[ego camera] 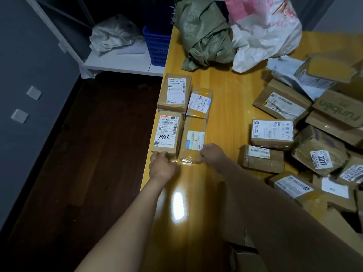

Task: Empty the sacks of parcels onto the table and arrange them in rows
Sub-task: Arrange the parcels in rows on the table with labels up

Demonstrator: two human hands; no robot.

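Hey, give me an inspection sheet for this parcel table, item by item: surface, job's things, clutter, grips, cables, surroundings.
Surface: yellow table, glossy, with lamp glare near the front.
Job's things: four parcels in a two-by-two block at the table's left edge, including the 7936 parcel and the taped parcel; unsorted pile at right; green sack and white sack slumped at the far end.
Clutter: nothing seen.
Grips: left hand grips the 7936 parcel's near end; right hand grips the taped parcel's near corner.
Cables: nothing seen.
Surroundings: white shelf with blue basket and crumpled bag; dark floor.
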